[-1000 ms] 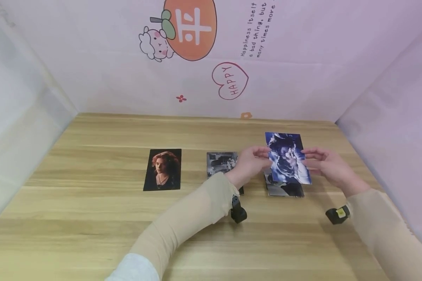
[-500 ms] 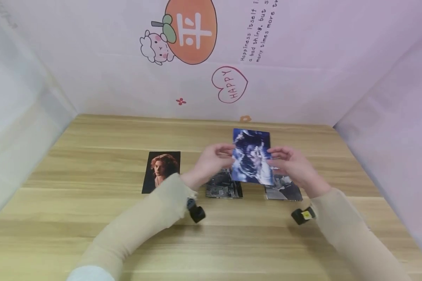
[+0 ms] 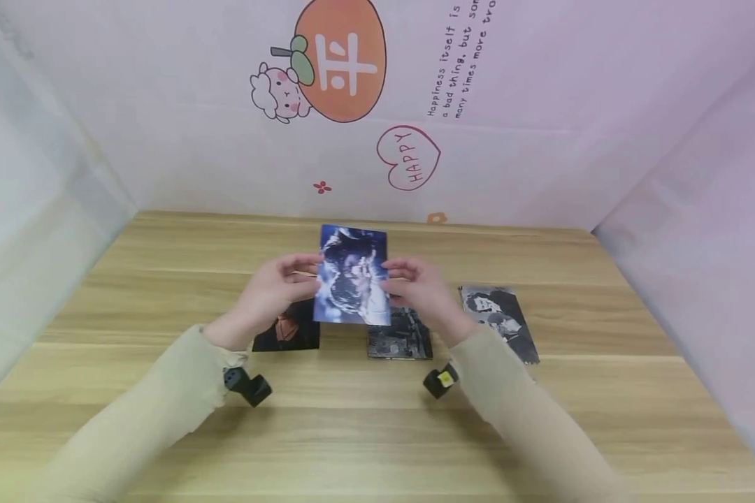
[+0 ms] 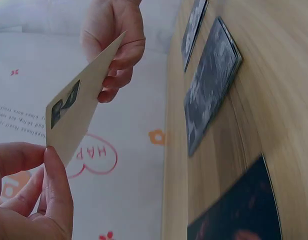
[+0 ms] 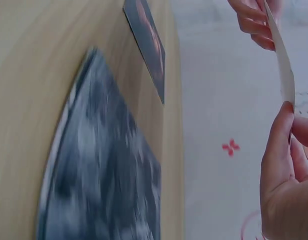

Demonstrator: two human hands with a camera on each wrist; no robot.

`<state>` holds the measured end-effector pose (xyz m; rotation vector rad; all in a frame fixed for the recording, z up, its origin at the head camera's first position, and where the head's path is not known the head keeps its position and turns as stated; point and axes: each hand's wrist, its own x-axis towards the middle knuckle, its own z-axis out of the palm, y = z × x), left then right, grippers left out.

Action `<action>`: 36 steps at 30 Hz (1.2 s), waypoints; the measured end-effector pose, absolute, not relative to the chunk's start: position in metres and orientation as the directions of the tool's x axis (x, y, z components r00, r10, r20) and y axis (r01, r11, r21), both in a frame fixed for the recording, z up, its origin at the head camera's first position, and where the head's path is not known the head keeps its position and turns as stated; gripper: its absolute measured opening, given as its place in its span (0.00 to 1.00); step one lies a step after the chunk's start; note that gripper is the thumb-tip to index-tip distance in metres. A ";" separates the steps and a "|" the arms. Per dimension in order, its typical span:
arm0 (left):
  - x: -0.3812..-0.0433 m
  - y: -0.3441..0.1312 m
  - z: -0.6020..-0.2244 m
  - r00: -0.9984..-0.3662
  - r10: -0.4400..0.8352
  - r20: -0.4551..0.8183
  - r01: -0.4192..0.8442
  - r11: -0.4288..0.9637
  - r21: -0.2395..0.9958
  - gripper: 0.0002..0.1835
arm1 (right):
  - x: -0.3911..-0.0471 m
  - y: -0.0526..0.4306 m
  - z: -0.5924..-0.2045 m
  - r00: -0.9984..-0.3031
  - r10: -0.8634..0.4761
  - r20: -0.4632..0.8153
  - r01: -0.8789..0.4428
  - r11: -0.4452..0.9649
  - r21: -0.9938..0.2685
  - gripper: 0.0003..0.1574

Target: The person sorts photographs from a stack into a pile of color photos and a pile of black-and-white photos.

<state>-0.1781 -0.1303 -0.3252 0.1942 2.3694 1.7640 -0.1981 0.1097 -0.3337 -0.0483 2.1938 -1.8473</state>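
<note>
With my left hand [image 3: 265, 295] and right hand [image 3: 426, 292], I pinch opposite long edges of the blue photo [image 3: 352, 279], raised between them above the table [image 3: 352, 433], its length pointing away from me.

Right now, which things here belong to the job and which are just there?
Probably the job:
blue and white rectangular photo card, in left hand and right hand
dark portrait photo card
middle monochrome photo card
right monochrome photo card

Just around:
white printed backdrop
black left wrist camera
black right wrist camera

Middle stack [image 3: 400, 340] sits between left photo [image 3: 289, 337] and right photo [image 3: 506, 327] (on tabletop [image 3: 352, 436]).
</note>
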 end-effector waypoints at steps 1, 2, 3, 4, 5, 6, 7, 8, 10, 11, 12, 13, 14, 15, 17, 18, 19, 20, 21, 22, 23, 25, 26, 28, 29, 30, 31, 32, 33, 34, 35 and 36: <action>-0.176 -0.138 -0.326 -0.977 0.205 -0.065 0.002 0.308 0.951 0.26 | -0.198 0.101 -0.335 -0.961 -0.205 -0.186 0.154 0.161 -0.975 0.26; -0.174 -0.145 -0.326 -0.977 0.206 -0.058 0.010 0.317 0.948 0.27 | -0.198 0.093 -0.337 -0.961 -0.207 -0.185 0.158 0.141 -0.977 0.25; -0.172 -0.152 -0.326 -0.977 0.205 -0.056 0.014 0.324 0.946 0.27 | -0.198 0.086 -0.339 -0.958 -0.213 -0.191 0.167 0.128 -0.978 0.25; -0.169 -0.160 -0.326 -0.978 0.203 -0.056 0.017 0.339 0.941 0.28 | -0.198 0.079 -0.341 -0.956 -0.221 -0.193 0.170 0.119 -0.978 0.24; -0.167 -0.167 -0.327 -0.978 0.201 -0.060 0.017 0.361 0.932 0.28 | -0.198 0.072 -0.342 -0.953 -0.229 -0.196 0.175 0.111 -0.978 0.24; -0.165 -0.174 -0.328 -0.978 0.199 -0.063 0.017 0.374 0.927 0.28 | -0.198 0.065 -0.344 -0.951 -0.237 -0.200 0.180 0.105 -0.978 0.24; -0.164 -0.181 -0.329 -0.978 0.199 -0.068 0.013 0.379 0.925 0.28 | -0.197 0.059 -0.345 -0.948 -0.247 -0.199 0.179 0.104 -0.978 0.23; -0.162 -0.187 -0.330 -0.977 0.198 -0.073 0.009 0.381 0.925 0.28 | -0.197 0.053 -0.347 -0.946 -0.254 -0.200 0.179 0.104 -0.978 0.23; -0.160 -0.199 -0.334 -0.978 0.191 -0.086 -0.002 0.403 0.915 0.28 | -0.197 0.041 -0.351 -0.941 -0.270 -0.205 0.181 0.111 -0.977 0.23; -0.159 -0.204 -0.337 -0.978 0.190 -0.092 -0.006 0.411 0.912 0.28 | -0.197 0.036 -0.353 -0.938 -0.273 -0.213 0.187 0.118 -0.975 0.23; -0.158 -0.209 -0.340 -0.977 0.189 -0.095 -0.008 0.414 0.910 0.28 | -0.197 0.031 -0.355 -0.936 -0.276 -0.220 0.191 0.130 -0.973 0.22; -0.157 -0.213 -0.342 -0.977 0.188 -0.102 -0.013 0.424 0.906 0.28 | -0.198 0.026 -0.357 -0.933 -0.278 -0.230 0.197 0.139 -0.970 0.22; -0.157 -0.216 -0.345 -0.976 0.187 -0.112 -0.020 0.435 0.900 0.28 | -0.198 0.021 -0.359 -0.929 -0.278 -0.244 0.209 0.150 -0.966 0.22; -0.156 -0.220 -0.348 -0.975 0.186 -0.123 -0.027 0.449 0.893 0.28 | -0.198 0.016 -0.361 -0.924 -0.281 -0.259 0.221 0.161 -0.962 0.21; -0.156 -0.224 -0.352 -0.971 0.187 -0.149 -0.042 0.481 0.876 0.29 | -0.200 0.009 -0.365 -0.916 -0.277 -0.291 0.249 0.179 -0.952 0.20; -0.157 -0.226 -0.354 -0.969 0.189 -0.160 -0.047 0.495 0.868 0.29 | -0.202 0.006 -0.367 -0.913 -0.271 -0.304 0.260 0.187 -0.947 0.20; -0.158 -0.227 -0.357 -0.966 0.193 -0.170 -0.051 0.505 0.862 0.30 | -0.203 0.004 -0.369 -0.911 -0.266 -0.315 0.268 0.200 -0.943 0.20; -0.159 -0.228 -0.359 -0.964 0.199 -0.177 -0.053 0.509 0.859 0.30 | -0.205 0.003 -0.370 -0.910 -0.259 -0.325 0.272 0.217 -0.937 0.20; -0.161 -0.229 -0.361 -0.961 0.206 -0.185 -0.054 0.516 0.855 0.31 | -0.206 0.002 -0.372 -0.910 -0.250 -0.331 0.276 0.229 -0.933 0.20; -0.163 -0.229 -0.363 -0.958 0.215 -0.192 -0.055 0.518 0.854 0.31 | -0.208 0.002 -0.375 -0.910 -0.242 -0.335 0.278 0.242 -0.930 0.20; -0.165 -0.229 -0.365 -0.954 0.222 -0.200 -0.059 0.517 0.854 0.31 | -0.209 0.002 -0.377 -0.911 -0.236 -0.337 0.277 0.253 -0.927 0.20; -0.168 -0.228 -0.368 -0.949 0.230 -0.217 -0.068 0.521 0.851 0.31 | -0.211 0.003 -0.380 -0.913 -0.228 -0.338 0.274 0.271 -0.923 0.20; -0.170 -0.228 -0.370 -0.946 0.233 -0.225 -0.074 0.521 0.850 0.31 | -0.212 0.003 -0.381 -0.915 -0.227 -0.334 0.270 0.272 -0.924 0.19; -0.173 -0.227 -0.373 -0.943 0.233 -0.239 -0.085 0.526 0.846 0.31 | -0.212 0.003 -0.383 -0.919 -0.224 -0.324 0.259 0.277 -0.925 0.19; -0.174 -0.227 -0.374 -0.941 0.232 -0.246 -0.090 0.531 0.843 0.31 | -0.212 0.003 -0.384 -0.922 -0.222 -0.319 0.251 0.288 -0.924 0.19; -0.175 -0.226 -0.375 -0.941 0.229 -0.251 -0.094 0.535 0.840 0.31 | -0.212 0.002 -0.384 -0.925 -0.216 -0.314 0.243 0.299 -0.923 0.18; -0.175 -0.226 -0.376 -0.940 0.230 -0.254 -0.096 0.535 0.840 0.30 | -0.212 0.001 -0.385 -0.927 -0.210 -0.310 0.237 0.311 -0.920 0.18; -0.176 -0.225 -0.377 -0.939 0.230 -0.257 -0.098 0.536 0.839 0.30 | -0.212 0.001 -0.385 -0.930 -0.203 -0.308 0.232 0.326 -0.917 0.17; -0.176 -0.225 -0.377 -0.938 0.230 -0.258 -0.097 0.541 0.836 0.30 | -0.211 0.000 -0.385 -0.931 -0.197 -0.307 0.227 0.345 -0.910 0.17; -0.176 -0.224 -0.378 -0.938 0.230 -0.259 -0.098 0.541 0.835 0.30 | -0.211 0.000 -0.385 -0.932 -0.191 -0.307 0.223 0.365 -0.904 0.17; -0.177 -0.224 -0.379 -0.938 0.231 -0.259 -0.097 0.542 0.835 0.30 | -0.211 -0.001 -0.386 -0.934 -0.186 -0.306 0.220 0.377 -0.899 0.16; -0.177 -0.223 -0.379 -0.937 0.232 -0.259 -0.098 0.539 0.837 0.29 | -0.211 -0.001 -0.386 -0.936 -0.179 -0.303 0.217 0.386 -0.897 0.16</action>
